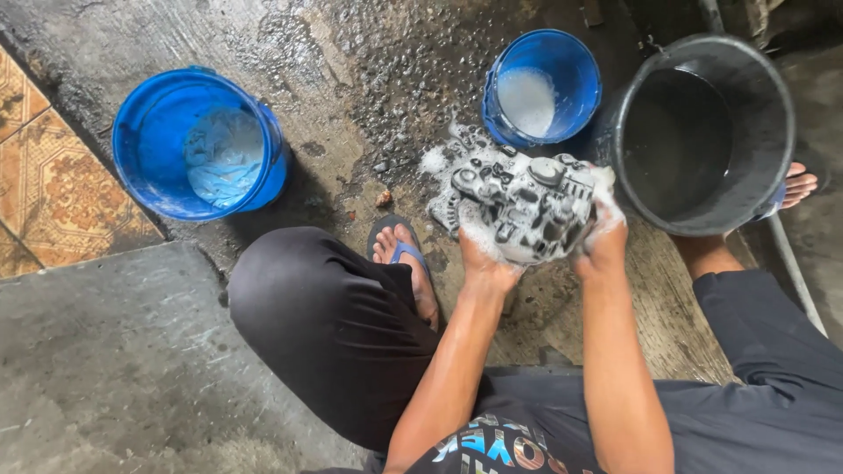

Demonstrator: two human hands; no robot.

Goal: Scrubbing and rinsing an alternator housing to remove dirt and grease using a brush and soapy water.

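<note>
Over the wet concrete floor [369,79], both the left hand [486,263] and right hand [602,235] grip a soapy patterned cloth [525,204], which could slip from slick fingers onto the grit.

Head camera looks steeply down, close above wet floor [369,79].

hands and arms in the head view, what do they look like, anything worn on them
Both forearms are bare and wet, with no sleeves, gloves, watch or rings visible. The left hand and right hand are coated in white soap foam.
</note>
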